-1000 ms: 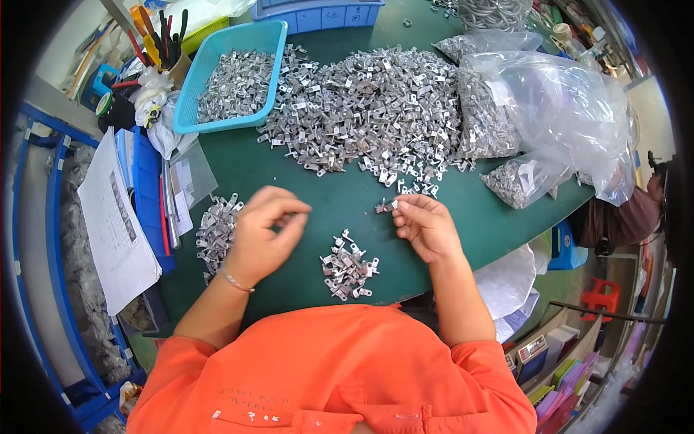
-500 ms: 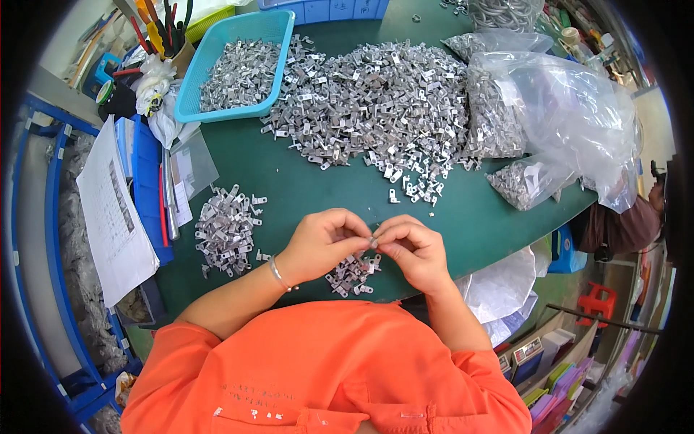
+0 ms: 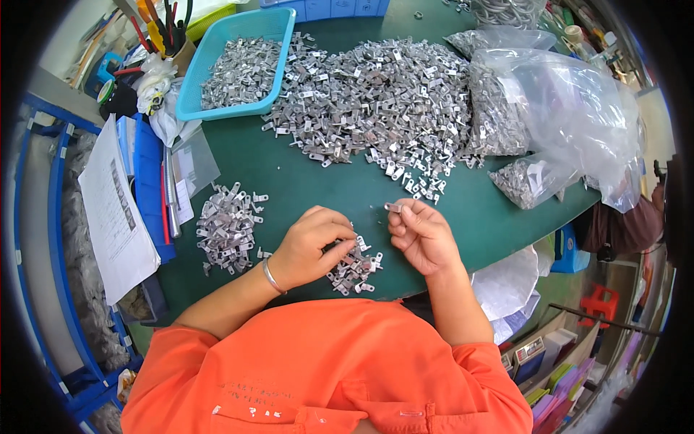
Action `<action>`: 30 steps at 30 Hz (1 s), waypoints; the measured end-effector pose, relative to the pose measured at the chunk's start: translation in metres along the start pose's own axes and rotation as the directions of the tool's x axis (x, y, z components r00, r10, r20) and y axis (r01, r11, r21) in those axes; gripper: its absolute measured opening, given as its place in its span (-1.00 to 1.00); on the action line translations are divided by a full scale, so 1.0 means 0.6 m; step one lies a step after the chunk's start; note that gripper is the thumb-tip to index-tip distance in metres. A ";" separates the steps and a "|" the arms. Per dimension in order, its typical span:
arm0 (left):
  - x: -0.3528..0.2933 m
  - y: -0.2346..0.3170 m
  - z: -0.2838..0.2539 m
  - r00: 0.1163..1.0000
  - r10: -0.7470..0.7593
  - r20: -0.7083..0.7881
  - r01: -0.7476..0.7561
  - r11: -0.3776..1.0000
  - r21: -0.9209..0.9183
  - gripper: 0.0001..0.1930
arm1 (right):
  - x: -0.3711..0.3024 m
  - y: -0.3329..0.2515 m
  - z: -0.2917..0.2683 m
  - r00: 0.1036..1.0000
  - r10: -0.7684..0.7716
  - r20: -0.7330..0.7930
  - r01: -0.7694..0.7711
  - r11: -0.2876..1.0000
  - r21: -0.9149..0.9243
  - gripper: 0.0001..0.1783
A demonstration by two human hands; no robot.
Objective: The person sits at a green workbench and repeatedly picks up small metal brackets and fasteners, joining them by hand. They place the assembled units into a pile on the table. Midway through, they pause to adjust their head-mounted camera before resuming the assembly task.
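Between the thumb and fingers of my right hand [image 3: 426, 239] is a small metal bracket [image 3: 394, 207], pinched above the green table. My left hand [image 3: 314, 246] is at a small near pile of metal brackets [image 3: 354, 273], its fingers curled and thumb tip close to the index finger. Whether a bracket sits between those fingertips cannot be made out. Left of that hand lies another small pile of brackets [image 3: 228, 228]. Farther back spreads a large heap of the same bent, holed pieces [image 3: 376, 101].
A turquoise basket [image 3: 189, 94] holding brackets stands at the back left, before a blue bin [image 3: 325, 10]. Clear plastic bags [image 3: 578, 108] of parts lie at the right. Papers [image 3: 116, 217] and a blue tray [image 3: 148, 170] line the left edge. A person's arm [image 3: 625, 228] shows at far right.
My hands, together before, have parted. The right moved right with a bracket in its fingers; the left dropped to the near pile.
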State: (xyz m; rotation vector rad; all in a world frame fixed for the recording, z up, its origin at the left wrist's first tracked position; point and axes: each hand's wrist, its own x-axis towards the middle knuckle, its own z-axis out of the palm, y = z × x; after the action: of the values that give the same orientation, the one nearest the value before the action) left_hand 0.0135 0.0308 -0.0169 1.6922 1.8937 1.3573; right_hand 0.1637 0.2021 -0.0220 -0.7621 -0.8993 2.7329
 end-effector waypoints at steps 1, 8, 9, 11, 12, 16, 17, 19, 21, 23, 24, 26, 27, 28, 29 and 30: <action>0.002 0.003 0.003 0.997 -0.073 -0.016 0.072 0.996 -0.061 -0.92 | -0.004 0.001 -0.004 0.994 0.070 0.081 -0.085 0.974 0.209 -0.83; 0.030 0.029 0.024 0.841 -0.514 0.169 0.482 0.569 -0.666 -0.90 | -0.021 0.016 0.003 0.970 0.157 0.186 -0.216 0.906 0.364 -0.82; 0.031 0.029 0.023 0.831 -0.516 0.208 0.509 0.555 -0.658 -0.91 | -0.023 0.020 0.005 0.984 0.104 0.146 -0.138 0.959 0.248 -0.84; 0.031 0.029 0.022 0.808 -0.518 0.282 0.561 0.526 -0.640 -0.91 | -0.030 0.037 0.010 0.996 -0.014 0.088 0.015 1.000 -0.005 -0.87; 0.028 0.027 0.019 0.816 -0.520 0.254 0.554 0.575 -0.602 -0.94 | -0.031 0.038 0.017 0.990 -0.116 0.082 0.129 0.977 -0.172 -0.91; 0.009 0.016 0.000 0.992 -0.125 -0.019 0.118 0.967 -0.225 -0.87 | -0.008 0.013 0.017 0.766 -0.559 0.317 0.453 0.119 -0.884 -0.87; 0.002 0.019 -0.002 0.991 -0.126 -0.044 0.114 0.971 -0.212 -0.87 | 0.008 0.004 0.013 0.666 -0.627 0.405 0.414 -0.142 -0.899 -0.85; -0.008 0.022 -0.002 0.988 -0.118 -0.097 0.099 0.978 -0.183 -0.88 | 0.042 -0.006 0.008 0.600 -0.685 0.413 0.273 -0.310 -0.911 -0.82; -0.009 0.020 -0.002 0.990 -0.070 -0.121 0.052 0.988 -0.144 -0.86 | 0.065 -0.017 0.019 0.598 -0.695 0.399 0.076 -0.446 -0.892 -0.76; -0.004 0.017 -0.006 0.994 0.035 -0.107 -0.043 0.997 -0.072 -0.85 | 0.071 -0.020 0.014 0.628 -0.683 0.373 0.044 -0.448 -0.893 -0.72; -0.004 0.013 -0.005 0.995 0.077 -0.063 -0.082 0.994 -0.066 -0.84 | 0.076 -0.021 0.012 0.642 -0.675 0.364 0.032 -0.450 -0.892 -0.69; -0.011 0.007 -0.003 0.997 0.070 0.034 -0.069 0.997 -0.035 -0.85 | 0.071 -0.020 0.005 0.599 -0.706 0.377 0.166 -0.351 -0.922 -0.69; -0.016 0.004 0.001 0.996 0.059 0.074 -0.057 0.998 -0.019 -0.86 | 0.063 -0.018 0.004 0.579 -0.723 0.378 0.232 -0.299 -0.926 -0.69; -0.019 -0.001 0.002 0.994 0.057 0.093 -0.055 0.998 -0.030 -0.85 | 0.049 -0.019 0.011 0.683 -0.681 0.265 0.322 -0.045 -0.946 -0.68; -0.018 -0.003 0.000 0.996 0.048 0.074 -0.046 0.999 -0.026 -0.84 | 0.043 -0.017 0.013 0.731 -0.654 0.192 0.380 0.158 -0.911 -0.69; -0.013 0.004 -0.002 0.997 0.040 0.061 -0.039 0.999 -0.032 -0.83 | 0.034 -0.012 0.014 0.782 -0.612 0.120 0.407 0.355 -0.841 -0.69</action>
State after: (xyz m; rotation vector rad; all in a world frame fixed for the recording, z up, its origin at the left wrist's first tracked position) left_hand 0.0164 0.0229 -0.0172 1.7448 1.8058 1.3257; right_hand 0.1421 0.2096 -0.0205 -0.6811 -2.0280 1.4879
